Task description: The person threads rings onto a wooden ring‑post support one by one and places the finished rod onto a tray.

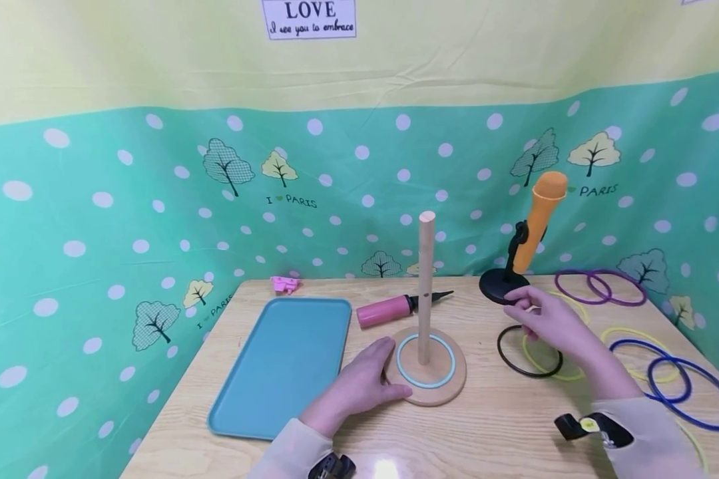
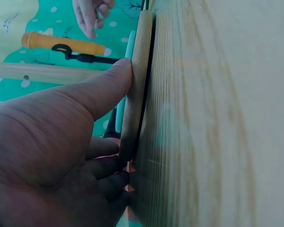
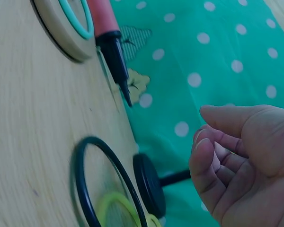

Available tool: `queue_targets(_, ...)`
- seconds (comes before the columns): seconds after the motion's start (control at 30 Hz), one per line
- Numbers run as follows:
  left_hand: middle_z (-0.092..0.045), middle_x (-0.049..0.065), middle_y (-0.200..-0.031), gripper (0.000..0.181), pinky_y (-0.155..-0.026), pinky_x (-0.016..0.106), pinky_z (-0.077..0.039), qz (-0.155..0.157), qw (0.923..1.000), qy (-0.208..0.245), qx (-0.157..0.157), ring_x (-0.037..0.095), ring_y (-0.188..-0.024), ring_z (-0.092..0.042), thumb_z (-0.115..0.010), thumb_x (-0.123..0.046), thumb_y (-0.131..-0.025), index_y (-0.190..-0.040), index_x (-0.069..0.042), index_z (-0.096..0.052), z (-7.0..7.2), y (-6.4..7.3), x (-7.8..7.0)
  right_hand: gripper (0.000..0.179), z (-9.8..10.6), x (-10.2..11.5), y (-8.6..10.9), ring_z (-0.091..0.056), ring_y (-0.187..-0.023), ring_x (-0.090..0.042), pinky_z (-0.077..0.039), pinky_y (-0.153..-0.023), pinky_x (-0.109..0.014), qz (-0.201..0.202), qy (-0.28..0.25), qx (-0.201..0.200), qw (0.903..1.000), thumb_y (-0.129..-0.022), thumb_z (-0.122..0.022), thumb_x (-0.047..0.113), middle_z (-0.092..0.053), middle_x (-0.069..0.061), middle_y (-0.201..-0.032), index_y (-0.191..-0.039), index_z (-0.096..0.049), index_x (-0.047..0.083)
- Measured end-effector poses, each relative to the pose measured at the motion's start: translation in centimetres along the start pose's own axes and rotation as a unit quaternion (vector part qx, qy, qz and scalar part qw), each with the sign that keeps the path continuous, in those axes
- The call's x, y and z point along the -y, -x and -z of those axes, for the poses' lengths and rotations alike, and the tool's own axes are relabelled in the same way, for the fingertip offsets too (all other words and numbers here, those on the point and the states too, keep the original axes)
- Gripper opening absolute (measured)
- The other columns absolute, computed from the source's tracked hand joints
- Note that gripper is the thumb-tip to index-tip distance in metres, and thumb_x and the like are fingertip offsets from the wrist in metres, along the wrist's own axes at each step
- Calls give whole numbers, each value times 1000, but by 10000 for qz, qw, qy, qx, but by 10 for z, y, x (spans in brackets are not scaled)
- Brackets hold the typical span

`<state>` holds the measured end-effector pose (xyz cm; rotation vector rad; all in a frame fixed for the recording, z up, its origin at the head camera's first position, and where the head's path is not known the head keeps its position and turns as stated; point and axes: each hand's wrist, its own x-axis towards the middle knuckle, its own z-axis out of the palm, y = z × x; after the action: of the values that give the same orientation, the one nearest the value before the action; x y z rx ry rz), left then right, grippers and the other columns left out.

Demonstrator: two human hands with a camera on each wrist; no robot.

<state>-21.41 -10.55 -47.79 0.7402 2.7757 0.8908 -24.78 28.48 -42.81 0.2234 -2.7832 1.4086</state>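
A wooden peg stand (image 1: 425, 286) rises from a round base, and a light blue ring (image 1: 427, 386) lies on the base around the peg. My left hand (image 1: 365, 378) holds the base at its left edge. In the left wrist view the thumb (image 2: 114, 78) rests against the rim, with the other fingers at the edge further along. Over the table on the right, my right hand (image 1: 548, 320) hangs with loosely curled fingers and nothing in them. Below it lie a black ring (image 1: 533, 376) and a yellow-green ring (image 1: 568, 378). Just beyond stands an orange microphone (image 1: 536, 223) in a black holder.
Left of the stand lies a blue tray (image 1: 281, 366). A pink pump (image 1: 383, 311) with a black nozzle lies behind the stand, and a small pink toy (image 1: 284, 285) sits at the back left. Purple rings (image 1: 575, 297) and blue rings (image 1: 695, 424) spread along the right side.
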Motion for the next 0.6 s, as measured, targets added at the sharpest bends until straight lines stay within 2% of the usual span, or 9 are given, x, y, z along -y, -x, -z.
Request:
queue_targets(0.33,-39,28,-171,104,-129,56,-36,-38,10000,-38,-5,42,-157,-41,-90,-48,-93,-166,7,-40,0,-1,1,50,30,-26,2,-64,-70,-26,-56,-59,-33,-137,363,-222,9990,-115,-64,31,-65,-11,-94,-146,-57,-7)
queue_targets(0.6,-40,27,-171,104,-128,56,-37,-9,10000,-60,22,41,-157,-41,-90,-48,-93,-166,7,-40,-1,0,1,57,41,-48,7,-62,-73,-22,-58,-64,-34,-459,373,-288,9978,-114,-64,43,-64,-13,-93,-143,-61,-6)
